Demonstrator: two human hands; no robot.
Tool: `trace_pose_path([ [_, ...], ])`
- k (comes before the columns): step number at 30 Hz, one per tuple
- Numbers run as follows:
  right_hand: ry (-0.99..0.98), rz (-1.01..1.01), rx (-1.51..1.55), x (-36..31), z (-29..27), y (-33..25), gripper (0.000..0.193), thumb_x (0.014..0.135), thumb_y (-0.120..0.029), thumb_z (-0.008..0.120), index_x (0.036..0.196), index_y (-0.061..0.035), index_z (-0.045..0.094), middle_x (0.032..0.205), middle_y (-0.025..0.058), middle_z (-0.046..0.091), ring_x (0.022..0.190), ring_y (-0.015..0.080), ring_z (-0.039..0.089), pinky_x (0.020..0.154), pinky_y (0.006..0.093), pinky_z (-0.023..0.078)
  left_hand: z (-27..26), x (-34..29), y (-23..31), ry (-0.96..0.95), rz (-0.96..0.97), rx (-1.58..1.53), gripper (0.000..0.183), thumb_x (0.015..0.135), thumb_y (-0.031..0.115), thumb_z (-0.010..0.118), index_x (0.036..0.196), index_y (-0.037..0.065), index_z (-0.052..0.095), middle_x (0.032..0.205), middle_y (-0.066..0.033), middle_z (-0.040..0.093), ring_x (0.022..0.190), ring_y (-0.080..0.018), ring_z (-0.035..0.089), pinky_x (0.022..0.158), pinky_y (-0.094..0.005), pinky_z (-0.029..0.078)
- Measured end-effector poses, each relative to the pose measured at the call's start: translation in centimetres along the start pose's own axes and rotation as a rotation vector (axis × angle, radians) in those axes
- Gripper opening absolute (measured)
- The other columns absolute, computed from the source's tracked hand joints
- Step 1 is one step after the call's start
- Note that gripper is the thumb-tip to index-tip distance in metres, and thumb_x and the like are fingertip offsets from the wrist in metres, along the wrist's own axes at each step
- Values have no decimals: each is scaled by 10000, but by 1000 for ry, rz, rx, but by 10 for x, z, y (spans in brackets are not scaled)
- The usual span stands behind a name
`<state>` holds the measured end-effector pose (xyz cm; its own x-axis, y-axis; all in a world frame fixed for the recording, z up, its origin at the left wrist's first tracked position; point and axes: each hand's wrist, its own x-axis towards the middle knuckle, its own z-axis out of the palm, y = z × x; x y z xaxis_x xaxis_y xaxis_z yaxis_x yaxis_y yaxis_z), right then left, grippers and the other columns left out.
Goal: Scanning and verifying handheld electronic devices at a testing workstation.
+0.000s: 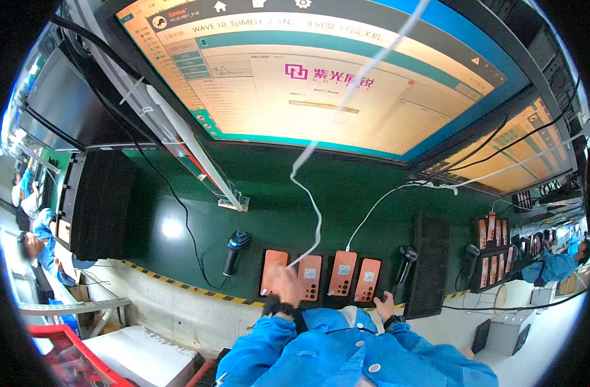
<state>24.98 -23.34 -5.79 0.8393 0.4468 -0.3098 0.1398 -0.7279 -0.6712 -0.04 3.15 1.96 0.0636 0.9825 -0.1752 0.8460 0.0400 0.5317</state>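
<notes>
Four orange-pink phones lie back up in a row along the front of the green bench: the leftmost phone (276,261), a second phone (309,277), a third phone (342,272) and the rightmost phone (368,278). My left hand (284,285), a little blurred, covers the lower part of the leftmost phone, its fingers closed on the end of a white cable (317,222). Another white cable (366,222) runs into the top of the third phone. My right hand (386,307) is curled at the bench edge beside the rightmost phone; what its fingers hold, if anything, is hidden.
A handheld scanner (237,245) lies left of the phones, a second scanner (406,261) right of them. Large monitors (320,84) stand behind. Black mats (430,264) and more phones (495,264) are at right, a red crate (69,355) at lower left. Other people in blue work on both sides.
</notes>
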Motion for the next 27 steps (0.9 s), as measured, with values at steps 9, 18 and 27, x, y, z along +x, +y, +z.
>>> trace_pose_path([
  [9,80,366,302,27,13,-63,413,709,-258,709,978,-7,520,778,78,557,555,172,524,426,309,408,-2,-3,-96,311,-275,-93,322,745,237,622,863,0,438,860,-185,487,843,-389,463,745,-464,357],
  [18,117,56,296,27,-4,-102,340,817,-173,632,1128,-104,513,846,25,588,666,126,557,533,278,469,2,17,-140,274,-55,-888,168,810,64,562,919,4,450,812,-101,537,698,-197,550,672,-329,459],
  [27,-297,376,-11,-155,-18,79,413,741,-369,689,1039,-84,663,930,141,673,856,218,646,779,330,512,-11,-77,-163,-25,-502,-1169,618,783,8,558,1313,148,273,802,-100,551,518,-162,514,434,-278,410],
])
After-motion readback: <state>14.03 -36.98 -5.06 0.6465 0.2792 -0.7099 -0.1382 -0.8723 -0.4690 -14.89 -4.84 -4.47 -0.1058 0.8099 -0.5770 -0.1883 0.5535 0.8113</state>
